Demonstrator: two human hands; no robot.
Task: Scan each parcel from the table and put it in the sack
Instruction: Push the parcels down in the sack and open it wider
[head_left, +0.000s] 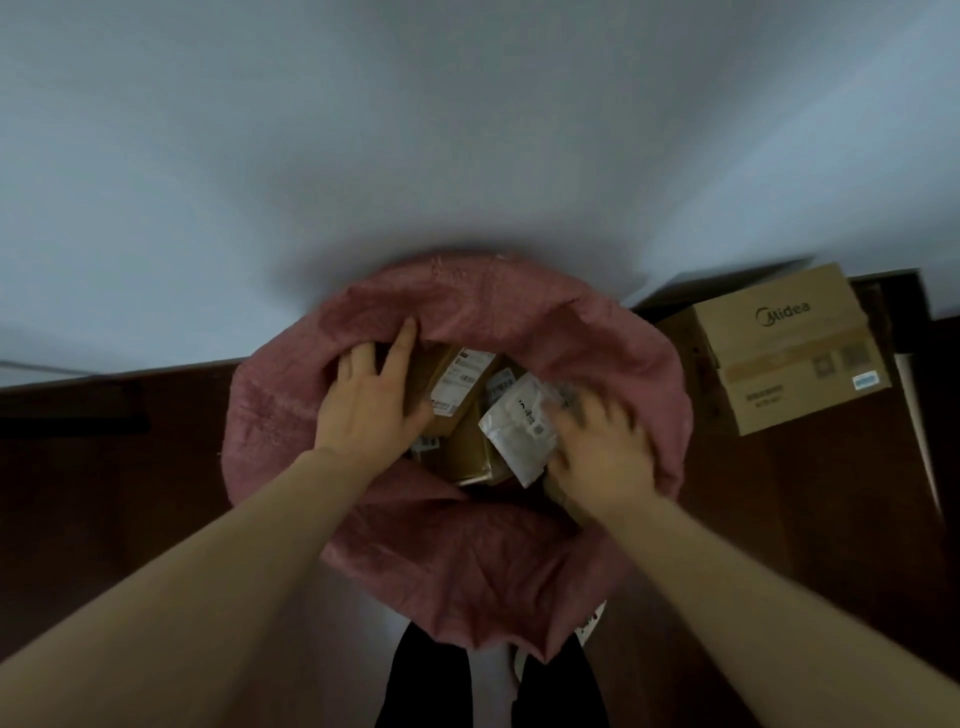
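Note:
A pink woven sack (631, 358) stands open below me against a white wall. Inside lie several parcels: a brown carton with a white label (445, 383), another brown carton (467, 452) under it, and a white padded mailer (515, 434). My left hand (366, 402) reaches into the sack on the left with its fingers straight, touching the labelled carton and the sack's inner wall. My right hand (597, 449) is blurred by motion. It hovers at the right edge of the white mailer, fingers spread, and grips nothing that I can see.
A large brown Midea carton (779, 353) stands on the dark floor (104, 467) to the right of the sack. My legs in dark trousers (431, 680) show below the sack's near rim. The table is out of view.

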